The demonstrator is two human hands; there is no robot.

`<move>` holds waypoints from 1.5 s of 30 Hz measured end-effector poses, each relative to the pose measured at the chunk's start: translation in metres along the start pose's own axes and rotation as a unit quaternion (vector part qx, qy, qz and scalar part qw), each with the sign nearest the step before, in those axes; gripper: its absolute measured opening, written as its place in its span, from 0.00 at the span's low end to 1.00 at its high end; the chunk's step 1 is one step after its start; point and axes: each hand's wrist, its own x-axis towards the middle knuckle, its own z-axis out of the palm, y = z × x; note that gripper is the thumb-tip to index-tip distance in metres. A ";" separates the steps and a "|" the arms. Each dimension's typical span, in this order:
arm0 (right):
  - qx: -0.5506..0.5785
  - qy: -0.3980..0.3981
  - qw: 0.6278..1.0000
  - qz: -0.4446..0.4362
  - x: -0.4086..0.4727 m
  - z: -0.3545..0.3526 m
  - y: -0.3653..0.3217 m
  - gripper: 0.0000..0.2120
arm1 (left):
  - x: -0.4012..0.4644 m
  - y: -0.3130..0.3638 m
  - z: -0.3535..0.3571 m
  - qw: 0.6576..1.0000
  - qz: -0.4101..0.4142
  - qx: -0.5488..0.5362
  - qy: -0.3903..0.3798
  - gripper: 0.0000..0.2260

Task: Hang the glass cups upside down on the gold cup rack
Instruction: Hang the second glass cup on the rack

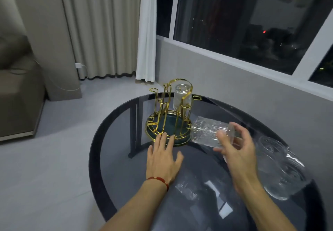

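The gold cup rack [163, 112] stands on a round dark green tray at the far side of the dark glass table [115, 158]. One ribbed glass cup [182, 96] hangs upside down on a far prong. My right hand [234, 149] grips a second ribbed glass cup [205, 131], held on its side just right of the rack, with its base toward the rack. My left hand [163, 160] lies flat and open on the table, fingertips touching the tray's near rim.
A clear glass pitcher [281, 166] sits at the table's right edge, close to my right forearm. A grey wall and window run behind the table. Curtains and a grey sofa are to the left across the floor.
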 end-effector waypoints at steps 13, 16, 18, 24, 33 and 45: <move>-0.067 -0.054 0.989 -0.117 0.189 0.116 -0.133 0.30 | 0.006 -0.009 0.013 0.999 0.042 0.020 -0.006 0.35; -0.102 -0.087 0.988 -0.071 0.205 0.156 -0.134 0.32 | 0.009 -0.011 0.012 0.999 0.042 0.012 -0.003 0.36; -0.133 -0.098 0.985 -0.055 0.210 0.172 -0.130 0.33 | 0.010 -0.010 0.012 0.999 0.044 0.008 0.001 0.36; -0.203 -0.114 0.971 -0.048 0.218 0.190 -0.114 0.33 | 0.011 -0.011 0.014 0.998 0.052 0.008 0.017 0.36; -0.420 -0.282 0.862 -0.036 0.219 0.213 -0.099 0.31 | 0.011 -0.008 0.012 0.998 0.048 -0.001 0.040 0.33; -0.476 -0.332 0.812 -0.061 0.217 0.205 -0.107 0.27 | 0.009 -0.005 0.009 0.998 0.042 0.027 0.043 0.31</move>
